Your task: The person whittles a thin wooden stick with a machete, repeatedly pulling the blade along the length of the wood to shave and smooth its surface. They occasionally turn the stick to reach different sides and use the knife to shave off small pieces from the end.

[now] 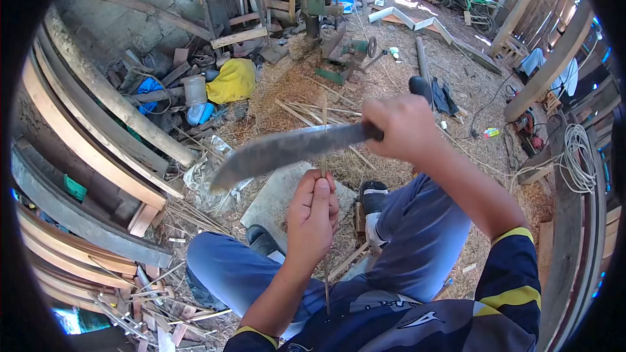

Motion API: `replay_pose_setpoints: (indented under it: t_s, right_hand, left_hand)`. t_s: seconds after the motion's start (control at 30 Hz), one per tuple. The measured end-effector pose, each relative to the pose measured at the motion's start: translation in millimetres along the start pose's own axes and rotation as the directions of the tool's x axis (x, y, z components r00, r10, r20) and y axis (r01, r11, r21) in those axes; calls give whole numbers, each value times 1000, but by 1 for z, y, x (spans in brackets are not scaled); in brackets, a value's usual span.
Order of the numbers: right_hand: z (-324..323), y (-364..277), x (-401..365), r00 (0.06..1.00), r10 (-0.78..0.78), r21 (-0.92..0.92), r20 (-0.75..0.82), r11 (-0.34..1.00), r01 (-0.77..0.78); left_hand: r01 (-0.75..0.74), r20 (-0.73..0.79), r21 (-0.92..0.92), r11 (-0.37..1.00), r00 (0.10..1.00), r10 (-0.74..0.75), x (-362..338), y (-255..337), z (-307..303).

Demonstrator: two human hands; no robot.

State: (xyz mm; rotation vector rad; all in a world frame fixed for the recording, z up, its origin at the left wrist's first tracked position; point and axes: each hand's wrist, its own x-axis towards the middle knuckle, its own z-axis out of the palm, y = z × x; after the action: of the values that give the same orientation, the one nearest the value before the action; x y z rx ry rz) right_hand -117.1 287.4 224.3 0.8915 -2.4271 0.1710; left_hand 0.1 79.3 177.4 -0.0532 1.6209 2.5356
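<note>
A large machete [287, 150] with a broad dark blade is in my right hand [404, 125], whose fingers are wrapped round its handle. The blade points left and crosses a thin strip of wood [326, 266]. My left hand [314, 215] pinches this upright strip just below the blade, and its lower end reaches down to my lap. Whether the blade touches the strip I cannot tell. Below and left of the blade lies a flat grey slab [264, 199] on the ground.
Thin wooden strips [300, 112] lie on the shavings ahead. Beyond them stands a green metal machine [336, 72]. Long planks [91, 150] lean at left near a yellow cloth [233, 81]. Coiled rope [578, 160] hangs at right, near a wooden post [551, 65].
</note>
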Motion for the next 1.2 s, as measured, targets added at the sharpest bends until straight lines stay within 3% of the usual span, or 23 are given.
replay_pose_setpoints:
  t_s: [0.07, 0.27, 0.4, 0.53, 0.63, 0.73, 0.83, 0.87, 0.97, 1.2]
  right_hand:
    - [-3, 8, 1, 995, 103, -80, 4, 991, -103]
    - [-17, 27, -12, 986, 146, -26, -82, 989, -148]
    - [-38, 71, -37, 811, 576, -54, -103, 811, -583]
    - [-47, 63, -92, 784, 621, 93, -6, 781, -618]
    - [-56, 40, -126, 819, 567, 185, 84, 799, -572]
    - [-72, 38, -134, 763, 603, 172, 232, 747, -642]
    - [-65, 60, -163, 836, 477, 316, 270, 777, -545]
    - [-66, 63, -168, 837, 463, 317, 293, 778, -542]
    - [-63, 71, -186, 909, 380, 349, 170, 840, -416]
    - [-70, 86, -193, 898, 272, 109, 346, 939, -326]
  left_hand:
    - [3, 57, 38, 999, 998, -5, 5, -1, -3]
    - [82, 103, -5, 997, 991, -81, 1, 4, 1]
    - [36, 159, 26, 999, 986, -39, -4, -4, 2]
    - [87, 127, 143, 986, 986, -105, 14, -11, 24]
    - [138, 139, 218, 966, 975, -171, 29, -22, 38]
    - [184, 173, 292, 939, 955, -241, 41, -25, 61]
    - [33, 352, 441, 897, 913, -206, 54, -22, 81]
    - [3, 323, 489, 872, 928, -184, 55, -24, 85]
    - [-36, 338, 613, 789, 915, -221, 67, -43, 75]
    - [116, 250, 587, 801, 916, -315, 75, -53, 81]
